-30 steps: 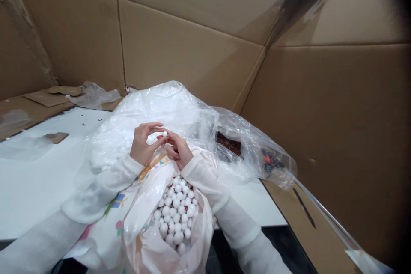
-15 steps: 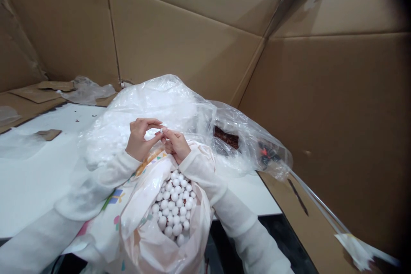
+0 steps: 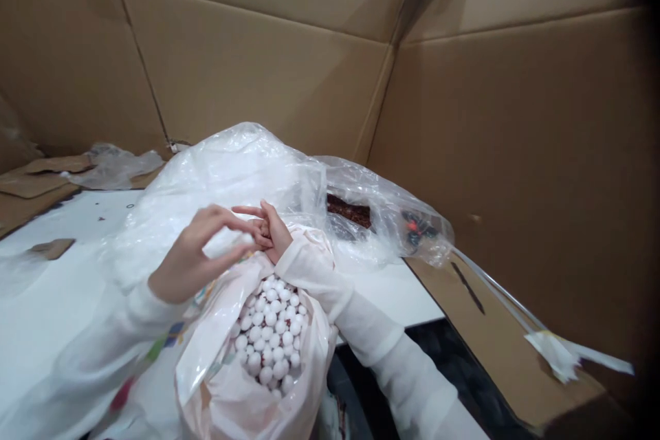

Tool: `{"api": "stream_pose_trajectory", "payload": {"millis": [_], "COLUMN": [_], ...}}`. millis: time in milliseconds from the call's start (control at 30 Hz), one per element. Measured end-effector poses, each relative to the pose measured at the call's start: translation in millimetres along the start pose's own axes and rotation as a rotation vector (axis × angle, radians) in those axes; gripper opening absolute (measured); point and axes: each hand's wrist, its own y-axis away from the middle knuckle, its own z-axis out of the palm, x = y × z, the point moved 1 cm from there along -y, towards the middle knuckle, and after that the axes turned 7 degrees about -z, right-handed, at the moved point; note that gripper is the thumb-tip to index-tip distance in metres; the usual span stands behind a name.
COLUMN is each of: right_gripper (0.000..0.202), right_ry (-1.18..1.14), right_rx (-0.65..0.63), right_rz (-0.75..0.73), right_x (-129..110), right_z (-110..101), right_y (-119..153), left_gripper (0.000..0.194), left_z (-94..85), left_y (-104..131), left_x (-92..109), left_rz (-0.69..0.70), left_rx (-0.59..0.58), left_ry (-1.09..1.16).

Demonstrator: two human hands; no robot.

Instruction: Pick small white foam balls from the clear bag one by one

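Observation:
My left hand (image 3: 199, 254) is raised over the left edge of a pale printed plastic bag, thumb and forefinger apart in a wide curve, somewhat blurred. I see nothing between them. Close beside its fingertips is my right hand (image 3: 273, 234), its forefinger pointing left and its thumb up. The other fingers curl into the palm, and whatever they may hold is hidden. Below both hands, the open plastic bag (image 3: 206, 350) contains many small white balls (image 3: 271, 333) with reddish-brown bits between them.
A large clear plastic bag (image 3: 227, 158) full of white material lies behind the hands. To its right, clear plastic covers a dark brown piece (image 3: 349, 211) and a black-and-red item (image 3: 416, 227). Cardboard walls (image 3: 258, 62) surround the white table (image 3: 46, 302).
My left hand has moved down and left, away from the pinch both hands shared on a small white ball. My right forefinger has straightened. The ball is no longer visible. The view has shifted right.

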Motion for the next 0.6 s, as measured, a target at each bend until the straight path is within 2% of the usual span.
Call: {"api": "stream_pose_trajectory", "payload": {"millis": [67,100,167,300,433,600], "right_gripper": [0.042,0.041,0.04,0.034,0.031,0.03], "right_ry": [-0.007,-0.004,-0.001,0.019,0.026,0.037], "right_rx": [-0.014,-0.016,-0.014,-0.001,-0.029,-0.021], "right_rz": [0.01,0.017,0.033,0.025,0.02,0.027], "right_x": [-1.9,-2.7,-4.1,-6.0,-4.7,-2.4], "right_z": [0.0,0.4,1.5,3.0,1.4,-0.5], "right_y": [0.3,0.5,1.2,2.0,0.9,0.2], "left_gripper": [0.011,0.012,0.014,0.022,0.021,0.019], "left_z": [-4.4,-4.7,-1.5,15.2,31.1,40.0], "left_y": [1.9,2.3,0.9,-3.6,-3.0,-1.6], "left_x": [18.0,24.3,31.6,35.4,34.3,28.6], "left_rz": [0.131,0.168,0.183,0.21,0.244,0.231], "left_rx": [-0.386,-0.523,-0.661,-0.715,-0.768,-0.766], "left_ry": [-0.033,-0.061,-0.106,-0.128,-0.182,-0.159]}}
